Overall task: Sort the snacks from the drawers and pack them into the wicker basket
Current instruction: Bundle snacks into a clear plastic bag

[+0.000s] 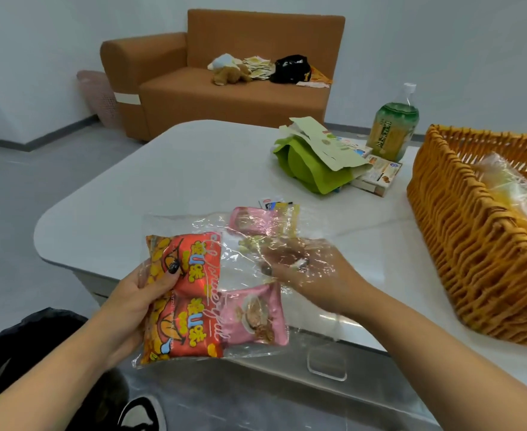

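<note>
My left hand (150, 287) grips the left edge of a clear plastic bag (240, 265) held over the table's near edge. Inside the bag lie two red-orange snack packets (190, 293) and a pink snack packet (253, 315). My right hand (305, 272) is pushed inside the bag with its fingers spread, near another pink packet (249, 220) and a yellow one (290, 219). The wicker basket (473, 231) stands at the right on the table, with a clear-wrapped yellowish item (511, 188) in it.
On the white table (194, 169) sit a green pouch (312, 169) with torn card, small boxes (377, 175) and a green bottle (392, 132). An orange sofa (225, 73) with clutter stands behind. A drawer handle (327, 365) is below the table edge.
</note>
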`<state>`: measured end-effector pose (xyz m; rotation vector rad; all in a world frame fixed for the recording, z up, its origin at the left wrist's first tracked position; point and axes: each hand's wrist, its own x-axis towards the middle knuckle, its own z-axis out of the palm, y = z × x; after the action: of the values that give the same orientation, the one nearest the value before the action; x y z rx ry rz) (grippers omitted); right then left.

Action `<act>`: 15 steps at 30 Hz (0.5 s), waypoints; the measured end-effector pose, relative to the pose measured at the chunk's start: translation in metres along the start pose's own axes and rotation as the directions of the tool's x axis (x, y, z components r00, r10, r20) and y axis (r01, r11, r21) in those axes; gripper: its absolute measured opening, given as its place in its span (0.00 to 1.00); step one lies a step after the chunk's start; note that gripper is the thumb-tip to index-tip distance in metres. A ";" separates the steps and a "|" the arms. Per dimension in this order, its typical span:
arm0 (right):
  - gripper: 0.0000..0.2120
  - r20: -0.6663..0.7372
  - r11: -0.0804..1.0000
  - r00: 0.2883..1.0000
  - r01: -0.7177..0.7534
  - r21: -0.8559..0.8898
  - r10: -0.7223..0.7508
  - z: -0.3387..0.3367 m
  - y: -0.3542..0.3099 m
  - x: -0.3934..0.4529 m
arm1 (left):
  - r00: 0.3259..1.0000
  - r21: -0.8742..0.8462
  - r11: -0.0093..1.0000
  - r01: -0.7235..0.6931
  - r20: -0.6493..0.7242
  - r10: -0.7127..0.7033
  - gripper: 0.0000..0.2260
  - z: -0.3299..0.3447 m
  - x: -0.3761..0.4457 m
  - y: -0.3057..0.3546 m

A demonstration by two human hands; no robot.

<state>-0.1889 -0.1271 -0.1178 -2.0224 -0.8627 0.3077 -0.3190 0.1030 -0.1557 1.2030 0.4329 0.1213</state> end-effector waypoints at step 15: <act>0.33 -0.041 0.887 0.969 -0.239 -0.396 0.242 0.035 0.051 0.091 | 0.992 -0.102 0.990 -0.094 -0.090 0.085 0.17 -0.033 0.009 0.011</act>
<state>-0.1173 -0.0621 -0.1697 -2.5207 -0.7201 0.2961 -0.3221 0.1382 -0.1574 1.1150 0.4421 0.2709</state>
